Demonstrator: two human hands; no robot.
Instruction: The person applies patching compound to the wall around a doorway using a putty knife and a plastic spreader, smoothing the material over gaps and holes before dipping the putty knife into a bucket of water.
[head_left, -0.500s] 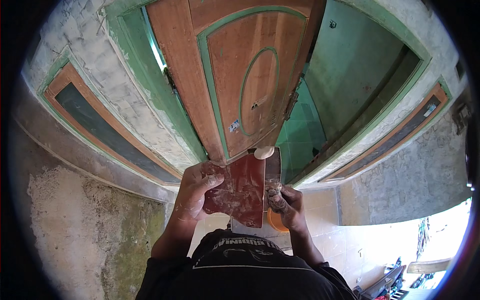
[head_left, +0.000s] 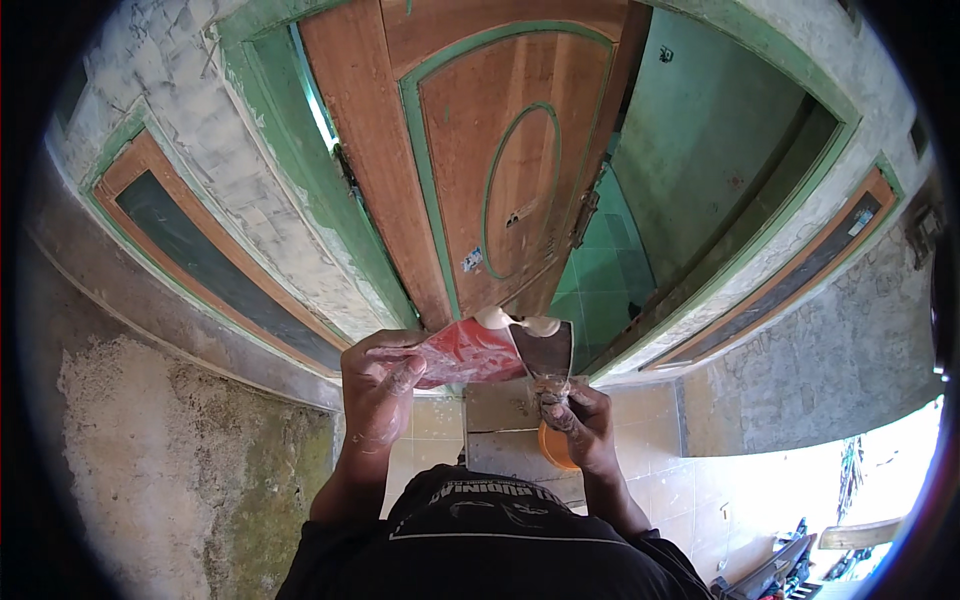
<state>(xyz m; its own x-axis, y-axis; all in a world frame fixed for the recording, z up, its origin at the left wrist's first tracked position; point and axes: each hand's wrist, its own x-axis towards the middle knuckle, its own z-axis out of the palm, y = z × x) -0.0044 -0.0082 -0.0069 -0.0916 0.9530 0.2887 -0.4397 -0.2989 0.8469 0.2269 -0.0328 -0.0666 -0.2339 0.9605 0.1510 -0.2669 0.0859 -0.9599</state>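
My left hand [head_left: 383, 385] is closed on the left end of a red putty board [head_left: 465, 355], thumb across its face; white smears cover the board. My right hand [head_left: 583, 425], coated with dried filler, grips a putty knife [head_left: 547, 352] by its handle, with the wide dark blade pointing up. Cream putty [head_left: 540, 326] sits along the blade's top edge, and another lump clings to the board's upper right corner. The blade's left side is against or very near the board's right edge; whether they touch I cannot tell.
Ahead is a brown wooden door [head_left: 450, 200] with green trim, ajar in a green frame [head_left: 290, 150]. Narrow wood-framed windows [head_left: 200, 250] flank it. An orange bucket [head_left: 556, 448] stands on the tiled floor below my right hand. A stained wall [head_left: 150, 450] rises at left.
The red board has tilted from facing me to nearly level. The knife has turned and shifted slightly, its blade now showing more fully with putty along the edge.
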